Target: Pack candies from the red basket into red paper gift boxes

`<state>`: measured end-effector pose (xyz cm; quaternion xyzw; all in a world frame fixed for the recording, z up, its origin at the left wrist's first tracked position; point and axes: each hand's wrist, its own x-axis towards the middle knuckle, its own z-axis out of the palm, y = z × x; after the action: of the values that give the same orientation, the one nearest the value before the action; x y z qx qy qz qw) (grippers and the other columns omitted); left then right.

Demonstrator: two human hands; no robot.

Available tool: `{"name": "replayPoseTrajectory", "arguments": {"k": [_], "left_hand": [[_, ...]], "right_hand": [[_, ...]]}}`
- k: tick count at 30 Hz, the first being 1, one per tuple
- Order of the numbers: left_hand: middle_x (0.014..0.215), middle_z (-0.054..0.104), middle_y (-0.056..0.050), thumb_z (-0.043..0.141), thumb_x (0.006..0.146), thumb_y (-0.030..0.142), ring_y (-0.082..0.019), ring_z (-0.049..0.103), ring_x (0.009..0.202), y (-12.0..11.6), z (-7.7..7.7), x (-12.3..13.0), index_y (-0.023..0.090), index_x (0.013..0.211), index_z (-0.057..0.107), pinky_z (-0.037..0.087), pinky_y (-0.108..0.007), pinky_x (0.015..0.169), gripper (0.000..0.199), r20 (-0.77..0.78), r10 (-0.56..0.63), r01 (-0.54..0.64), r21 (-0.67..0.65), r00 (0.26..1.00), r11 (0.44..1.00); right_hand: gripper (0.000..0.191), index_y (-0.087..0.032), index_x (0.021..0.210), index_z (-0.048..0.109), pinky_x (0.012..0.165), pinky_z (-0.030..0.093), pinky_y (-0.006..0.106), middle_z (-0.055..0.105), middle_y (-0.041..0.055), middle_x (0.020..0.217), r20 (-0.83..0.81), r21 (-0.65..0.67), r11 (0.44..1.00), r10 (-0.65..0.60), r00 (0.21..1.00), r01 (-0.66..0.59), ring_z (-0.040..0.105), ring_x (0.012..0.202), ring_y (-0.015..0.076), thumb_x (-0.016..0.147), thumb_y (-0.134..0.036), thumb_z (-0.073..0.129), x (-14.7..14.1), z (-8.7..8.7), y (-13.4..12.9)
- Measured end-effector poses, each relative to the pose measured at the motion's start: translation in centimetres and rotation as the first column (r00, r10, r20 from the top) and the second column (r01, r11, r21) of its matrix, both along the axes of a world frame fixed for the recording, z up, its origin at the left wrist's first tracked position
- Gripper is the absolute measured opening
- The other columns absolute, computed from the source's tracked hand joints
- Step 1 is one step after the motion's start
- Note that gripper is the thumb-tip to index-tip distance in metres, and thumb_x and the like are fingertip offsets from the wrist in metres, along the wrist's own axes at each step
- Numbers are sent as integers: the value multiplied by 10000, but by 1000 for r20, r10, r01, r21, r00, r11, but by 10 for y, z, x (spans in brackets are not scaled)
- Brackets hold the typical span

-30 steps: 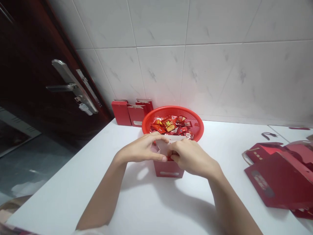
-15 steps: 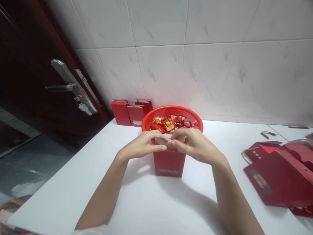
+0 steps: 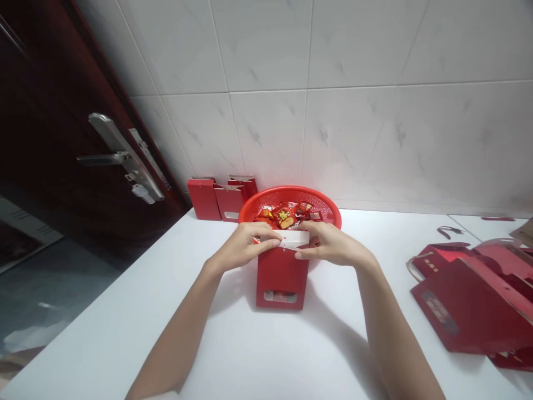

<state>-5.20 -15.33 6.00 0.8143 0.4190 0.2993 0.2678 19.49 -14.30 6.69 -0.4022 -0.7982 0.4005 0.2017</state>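
Upright on the table stands a red paper gift box with a small window low on its front, through which some wrapped contents show. My left hand pinches the left end of its top edge, thumb in front and fingers behind. At the right end, my right hand grips the same top, thumb on the front and fingers behind. The white inner flap shows between the hands. Directly behind is a red plastic basket holding wrapped snacks, partly hidden by my hands.
Several red boxes stand against the tiled wall at the back left. On the right lie flattened red boxes and a dark strap. A white table carries everything; a door with a metal handle is at left.
The box's top has been drawn together, and its white flap now faces me. Both hands have closed in on the top edge. The camera view has shifted slightly.
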Motion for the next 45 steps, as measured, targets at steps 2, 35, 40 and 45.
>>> {"name": "replayPoseTrajectory", "arguments": {"k": [2,35,40,45], "left_hand": [[886,750,-55,648,904,419,-195,657,805,-1,2,0,217,906,801,500,-294,712,253,63,35,-36,8,997,999],[767,750,-40,846,706,361,-160,683,669,5,-6,10,168,816,774,572,-241,600,233,623,166,-227,19,765,974],[774,766,-44,830,728,323,-153,680,642,5,-9,10,181,793,796,554,-228,558,159,611,154,-268,99,776,958],[788,762,-52,799,785,282,-157,677,704,2,-9,10,200,807,814,537,-223,582,86,567,66,-222,212,821,952]], "right_hand": [[367,-166,1107,665,654,486,297,708,27,861,-114,-50,999,-4,993,-2,649,757,181,793,-325,771,-4,-1,3],[296,-203,824,627,520,464,240,618,-1,798,-637,85,990,-33,771,112,552,617,109,778,-443,793,-9,-13,20],[302,-208,817,640,578,475,239,591,-6,773,-600,92,992,-17,800,90,547,663,116,837,-494,734,-3,-8,17],[308,-197,892,668,574,485,246,638,15,810,-509,-40,999,-39,860,21,606,712,145,818,-483,754,4,-6,15]]}}
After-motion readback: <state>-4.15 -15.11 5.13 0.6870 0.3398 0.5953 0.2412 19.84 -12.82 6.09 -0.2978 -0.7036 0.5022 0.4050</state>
